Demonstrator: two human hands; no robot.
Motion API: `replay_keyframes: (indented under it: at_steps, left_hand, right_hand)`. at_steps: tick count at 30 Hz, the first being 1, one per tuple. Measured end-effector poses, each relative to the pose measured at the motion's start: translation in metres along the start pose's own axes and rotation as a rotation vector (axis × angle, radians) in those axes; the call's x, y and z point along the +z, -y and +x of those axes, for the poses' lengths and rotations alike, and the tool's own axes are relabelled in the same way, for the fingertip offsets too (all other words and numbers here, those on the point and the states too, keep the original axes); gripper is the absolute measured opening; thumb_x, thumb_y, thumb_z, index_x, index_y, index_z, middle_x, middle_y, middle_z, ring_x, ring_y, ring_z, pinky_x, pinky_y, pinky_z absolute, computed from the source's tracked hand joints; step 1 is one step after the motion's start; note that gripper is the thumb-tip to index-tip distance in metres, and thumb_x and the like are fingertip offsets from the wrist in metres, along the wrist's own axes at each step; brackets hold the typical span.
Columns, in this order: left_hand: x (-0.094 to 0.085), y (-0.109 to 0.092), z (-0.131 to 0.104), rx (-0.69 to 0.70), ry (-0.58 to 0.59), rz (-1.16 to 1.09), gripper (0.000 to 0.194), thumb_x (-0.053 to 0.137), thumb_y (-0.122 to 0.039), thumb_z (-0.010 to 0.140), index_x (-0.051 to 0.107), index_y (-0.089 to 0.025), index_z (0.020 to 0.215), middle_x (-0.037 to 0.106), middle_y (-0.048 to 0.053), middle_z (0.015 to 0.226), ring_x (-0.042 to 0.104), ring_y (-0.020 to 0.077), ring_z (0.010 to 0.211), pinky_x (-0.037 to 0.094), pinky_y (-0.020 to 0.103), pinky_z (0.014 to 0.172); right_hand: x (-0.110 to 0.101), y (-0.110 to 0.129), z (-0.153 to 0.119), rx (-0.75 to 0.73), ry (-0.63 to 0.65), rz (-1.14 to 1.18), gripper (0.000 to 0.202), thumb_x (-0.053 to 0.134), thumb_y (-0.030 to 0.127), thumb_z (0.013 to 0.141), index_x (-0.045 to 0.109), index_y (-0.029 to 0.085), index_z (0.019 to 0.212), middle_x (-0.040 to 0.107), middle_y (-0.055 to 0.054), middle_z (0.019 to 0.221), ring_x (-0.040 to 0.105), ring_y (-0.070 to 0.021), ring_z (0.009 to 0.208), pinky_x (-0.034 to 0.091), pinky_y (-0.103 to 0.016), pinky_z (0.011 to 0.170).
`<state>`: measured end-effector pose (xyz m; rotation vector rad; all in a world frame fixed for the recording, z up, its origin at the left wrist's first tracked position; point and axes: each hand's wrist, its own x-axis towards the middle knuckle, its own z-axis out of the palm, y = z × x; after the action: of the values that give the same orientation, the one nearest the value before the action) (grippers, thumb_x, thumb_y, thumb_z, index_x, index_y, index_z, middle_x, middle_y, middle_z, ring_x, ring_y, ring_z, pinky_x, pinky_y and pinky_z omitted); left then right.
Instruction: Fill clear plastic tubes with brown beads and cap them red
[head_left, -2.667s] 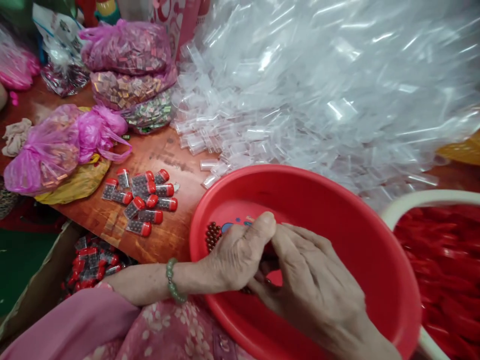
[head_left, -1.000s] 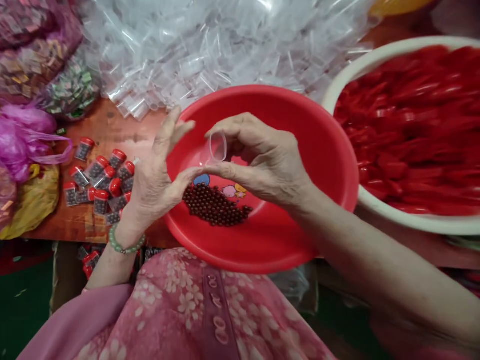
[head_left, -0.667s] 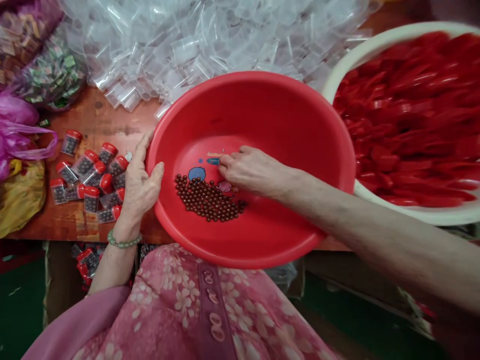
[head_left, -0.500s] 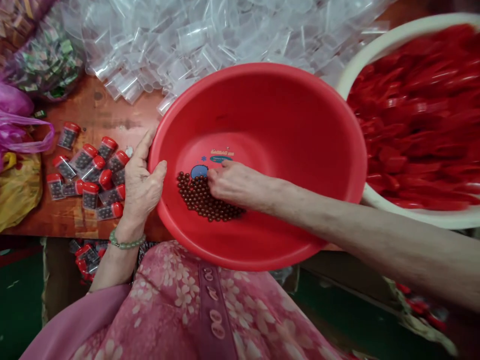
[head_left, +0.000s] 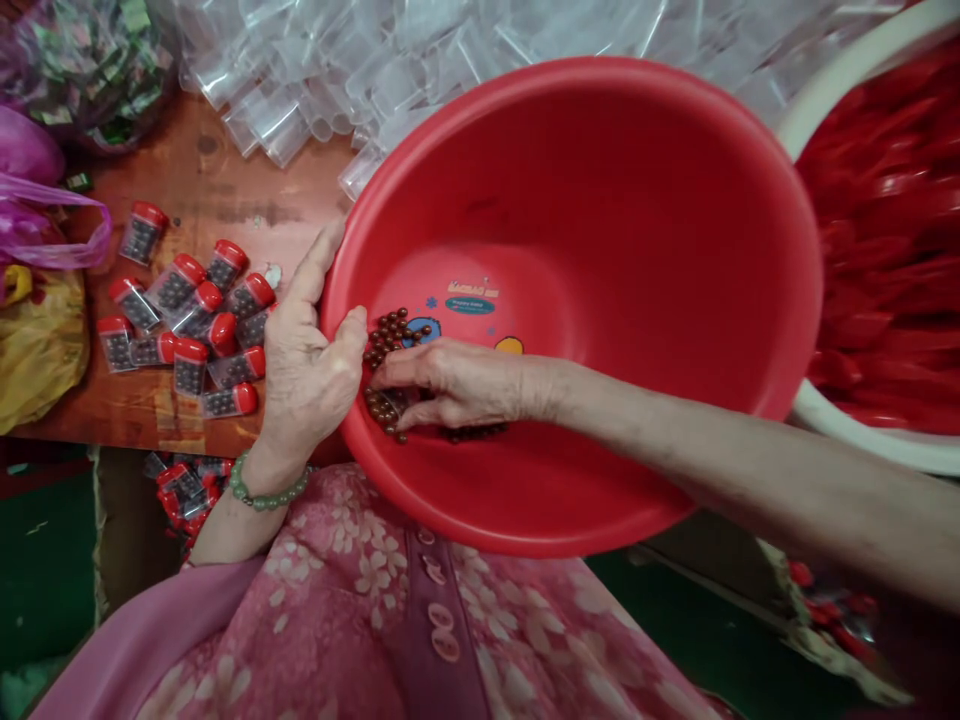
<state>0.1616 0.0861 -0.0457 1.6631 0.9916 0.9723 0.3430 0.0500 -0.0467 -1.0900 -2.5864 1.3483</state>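
A large red basin (head_left: pixel 637 230) tilts toward me, with small brown balls (head_left: pixel 386 335) gathered at the lower left of its inside. My left hand (head_left: pixel 311 345) grips the basin's left rim, thumb over the edge and fingers along the outside. Down among the balls is my right hand (head_left: pixel 457 385); its thumb and fingers close around a clear container (head_left: pixel 403 401), mostly hidden, with balls around its mouth.
Small clear bottles with red caps (head_left: pixel 190 365) lie left of the basin. Behind are many clear empty tubes (head_left: pixel 300 100). A white tub (head_left: pixel 840 100) of red caps (head_left: pixel 892 250) stands right. Bags (head_left: pixel 45 350) sit far left; more capped bottles (head_left: pixel 187 490) lie below the table edge.
The basin appears larger and tilted more to the upper right. My right hand has moved left and down into the balls, which have spread up the left side. My left hand still holds the rim.
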Motion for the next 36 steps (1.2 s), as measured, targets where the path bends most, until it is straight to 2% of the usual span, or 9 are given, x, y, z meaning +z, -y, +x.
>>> replay_keyframes:
  at_steps: [4,7,11,13,19,21,27,32,36]
  left_hand:
    - [0.001,0.016,0.003,-0.008,0.018,-0.038,0.056,0.058,-0.043,0.093,0.044,-0.027,0.145,0.047,0.005,0.153,0.038,0.0300,0.146,0.027,0.050,0.124]
    - [0.000,0.025,0.005,0.005,0.033,-0.002,0.056,0.056,-0.045,0.094,0.043,-0.026,0.145,0.048,0.007,0.152,0.043,0.0285,0.143,0.032,0.049,0.121]
    - [-0.006,0.013,0.001,0.138,-0.071,0.234,0.047,0.051,-0.041,0.097,0.050,-0.023,0.140,0.045,0.010,0.154,0.037,0.0287,0.147,0.024,0.051,0.124]
    - [-0.010,0.000,-0.004,0.191,-0.065,0.245,0.044,0.049,-0.037,0.098,0.050,-0.024,0.141,0.042,0.009,0.156,0.033,0.0283,0.149,0.023,0.052,0.125]
    - [-0.009,-0.031,-0.013,-0.048,0.426,-0.187,0.064,0.060,-0.037,0.093,0.035,-0.032,0.152,0.040,0.008,0.159,0.042,0.0279,0.145,0.039,0.048,0.119]
    - [-0.003,-0.035,-0.011,-0.114,0.500,-0.275,0.062,0.061,-0.036,0.093,0.038,-0.030,0.151,0.046,0.009,0.155,0.048,0.0264,0.141,0.041,0.046,0.118]
    - [0.017,-0.037,-0.011,-0.113,0.405,-0.364,0.052,0.062,-0.037,0.092,0.052,-0.024,0.141,0.057,0.009,0.145,0.056,0.0236,0.133,0.047,0.040,0.112]
    - [0.019,-0.043,-0.012,-0.048,0.278,-0.193,0.036,0.064,-0.033,0.090,0.066,-0.020,0.124,0.075,0.007,0.114,0.071,0.0196,0.100,0.057,0.034,0.093]
    - [0.023,-0.049,-0.010,-0.086,0.331,-0.242,0.030,0.065,-0.034,0.090,0.069,-0.018,0.114,0.076,0.005,0.101,0.071,0.0176,0.089,0.058,0.030,0.084]
  right_hand:
    - [-0.005,-0.006,-0.006,-0.052,-0.116,0.341,0.033,0.071,0.027,0.086,0.065,0.010,0.114,0.065,-0.001,0.082,0.059,-0.0113,0.073,0.049,-0.024,0.071]
    - [-0.011,-0.004,-0.013,-0.082,-0.154,0.391,0.036,0.069,0.029,0.088,0.064,0.013,0.119,0.066,-0.002,0.086,0.060,-0.0117,0.076,0.050,-0.025,0.075]
    - [-0.024,0.001,-0.022,-0.064,-0.223,0.363,0.036,0.070,0.029,0.086,0.065,0.014,0.119,0.069,-0.005,0.096,0.063,-0.0134,0.085,0.051,-0.027,0.081]
    - [-0.030,0.003,-0.027,-0.050,-0.279,0.348,0.036,0.071,0.029,0.085,0.066,0.016,0.119,0.071,-0.005,0.101,0.064,-0.0142,0.088,0.052,-0.029,0.083]
    - [-0.047,0.014,-0.036,-0.112,-0.376,0.374,0.037,0.071,0.037,0.086,0.067,0.019,0.118,0.071,-0.004,0.101,0.066,-0.0145,0.091,0.053,-0.029,0.085]
    - [-0.051,0.020,-0.038,-0.146,-0.401,0.364,0.031,0.067,0.037,0.088,0.069,0.017,0.111,0.071,-0.005,0.100,0.065,-0.0142,0.091,0.053,-0.029,0.084]
    - [-0.053,0.032,-0.052,-0.152,-0.538,0.256,0.025,0.061,0.037,0.093,0.072,0.018,0.104,0.073,-0.007,0.100,0.067,-0.0147,0.091,0.053,-0.029,0.084]
    - [-0.050,0.037,-0.070,-0.072,-0.685,0.177,0.028,0.067,0.036,0.089,0.070,0.019,0.111,0.071,-0.003,0.088,0.064,-0.0117,0.073,0.053,-0.025,0.071]
    - [-0.045,0.040,-0.077,-0.071,-0.772,0.166,0.040,0.069,0.035,0.088,0.062,0.021,0.124,0.071,-0.003,0.095,0.065,-0.0128,0.077,0.054,-0.027,0.074]
